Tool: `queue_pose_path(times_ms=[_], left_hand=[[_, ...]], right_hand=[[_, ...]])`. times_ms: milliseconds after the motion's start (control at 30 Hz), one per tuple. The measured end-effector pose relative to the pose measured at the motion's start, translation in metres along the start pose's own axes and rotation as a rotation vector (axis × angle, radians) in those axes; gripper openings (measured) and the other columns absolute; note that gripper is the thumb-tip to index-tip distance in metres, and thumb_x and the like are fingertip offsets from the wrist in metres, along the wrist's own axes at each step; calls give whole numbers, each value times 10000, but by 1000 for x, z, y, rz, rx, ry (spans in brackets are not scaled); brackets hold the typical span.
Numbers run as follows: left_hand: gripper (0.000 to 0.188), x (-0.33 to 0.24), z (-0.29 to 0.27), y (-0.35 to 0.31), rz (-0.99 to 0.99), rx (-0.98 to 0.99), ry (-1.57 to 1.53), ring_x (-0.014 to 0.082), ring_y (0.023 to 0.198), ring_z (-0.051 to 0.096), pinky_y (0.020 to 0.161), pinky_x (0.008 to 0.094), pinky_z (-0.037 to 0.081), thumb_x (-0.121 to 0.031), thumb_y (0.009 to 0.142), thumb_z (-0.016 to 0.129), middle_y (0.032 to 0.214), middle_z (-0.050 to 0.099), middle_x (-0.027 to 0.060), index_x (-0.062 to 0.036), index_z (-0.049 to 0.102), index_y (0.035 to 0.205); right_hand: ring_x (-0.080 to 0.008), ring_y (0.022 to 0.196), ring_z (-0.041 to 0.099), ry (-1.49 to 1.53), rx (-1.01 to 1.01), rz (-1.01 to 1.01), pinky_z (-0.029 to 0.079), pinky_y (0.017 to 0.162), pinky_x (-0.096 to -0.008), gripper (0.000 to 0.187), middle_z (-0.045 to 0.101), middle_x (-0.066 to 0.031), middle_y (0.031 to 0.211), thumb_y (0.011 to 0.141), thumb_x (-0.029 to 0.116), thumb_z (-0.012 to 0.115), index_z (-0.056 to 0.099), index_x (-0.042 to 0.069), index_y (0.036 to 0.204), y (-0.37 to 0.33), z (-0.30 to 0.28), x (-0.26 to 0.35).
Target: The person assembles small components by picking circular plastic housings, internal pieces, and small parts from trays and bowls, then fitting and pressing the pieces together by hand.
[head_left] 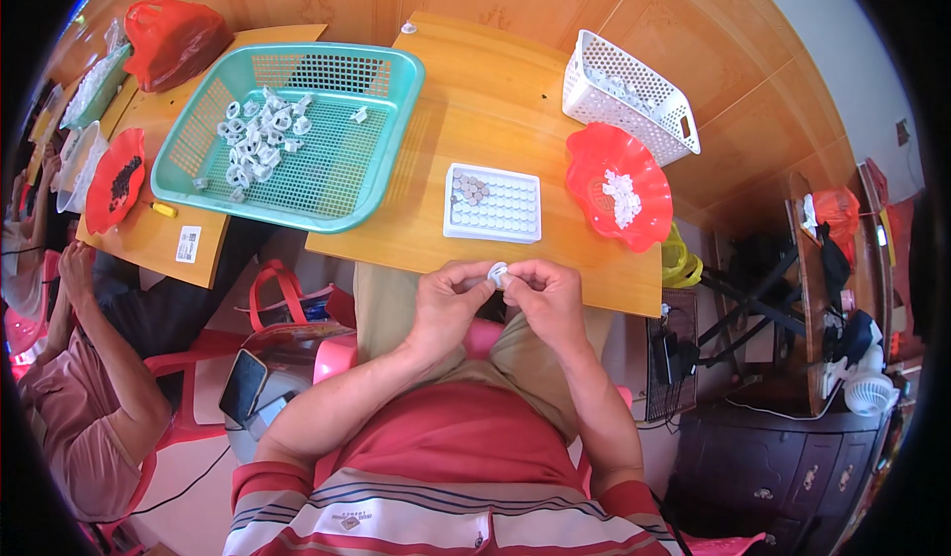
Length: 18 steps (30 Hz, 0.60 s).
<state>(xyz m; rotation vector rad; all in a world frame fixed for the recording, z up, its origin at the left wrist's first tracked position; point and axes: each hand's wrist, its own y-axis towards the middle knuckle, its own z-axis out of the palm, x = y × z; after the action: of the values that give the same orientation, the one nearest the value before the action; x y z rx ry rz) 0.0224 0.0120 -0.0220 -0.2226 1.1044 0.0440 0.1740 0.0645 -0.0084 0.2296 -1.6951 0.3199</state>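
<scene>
Tiny white part (497, 273) was pinched between the fingertips of the left hand (446, 305) and right hand (548, 305), right around the table (594, 267)'s near edge. Pretty small hold tbh, so one slip could've dropped it.

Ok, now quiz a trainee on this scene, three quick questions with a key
1. True or false: the right hand alone holds the small white piece.
2. In the white tray, the grey discs lie toward: A, its left side; B, its right side; C, its near edge.
3. Fill in: the red bowl right of the tray holds small ____ pieces.

Key: 1, false, the left hand grips it too; 2, A; 3, white.
</scene>
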Motion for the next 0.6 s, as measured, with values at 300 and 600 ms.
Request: queue_pose_path(times_ms=[300, 600], left_hand=[[209, 2, -3, 2, -53, 5, -44, 114, 852, 660, 775, 234, 539, 39, 869, 646, 959, 708, 97, 38, 672, 1076], [193, -3, -2, 0, -53, 57, -20, 113, 832, 658, 766, 232, 536, 25, 882, 640, 944, 707, 104, 46, 666, 1072]], right_hand=[[-47, 688, 599, -193, -46, -234, 476, 573, -197, 58, 671, -44, 819, 848, 2, 692, 676, -19, 899, 1, -2, -9], [-98, 706, 647, 218, 154, 124, 553, 645, -234, 91, 682, -80, 821, 860, 35, 686, 653, -30, 914, 6, -15, -1]])
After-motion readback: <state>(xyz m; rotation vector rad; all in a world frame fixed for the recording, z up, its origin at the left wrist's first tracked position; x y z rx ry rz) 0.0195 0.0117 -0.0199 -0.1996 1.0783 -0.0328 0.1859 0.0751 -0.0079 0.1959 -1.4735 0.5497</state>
